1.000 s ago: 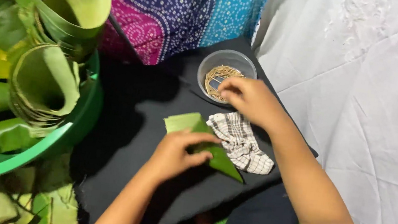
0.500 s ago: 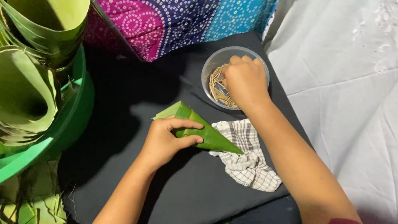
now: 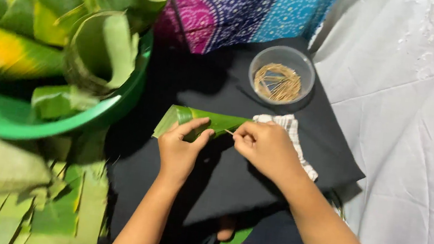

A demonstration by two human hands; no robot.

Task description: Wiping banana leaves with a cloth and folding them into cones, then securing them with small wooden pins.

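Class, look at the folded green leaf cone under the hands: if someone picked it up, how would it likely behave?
The leaf cone probably feels light and bendy, being thin folded leaf. It may spring open if released, since the left hand presses it flat. On the black cloth its tapered shape might roll in a curve.

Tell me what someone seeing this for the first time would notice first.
At centre, the left hand presses a folded green leaf cone onto a black cloth, while the right hand holds a thin stick at its edge. A clear bowl of sticks sits behind; a green tub of rolled leaves fills the left.
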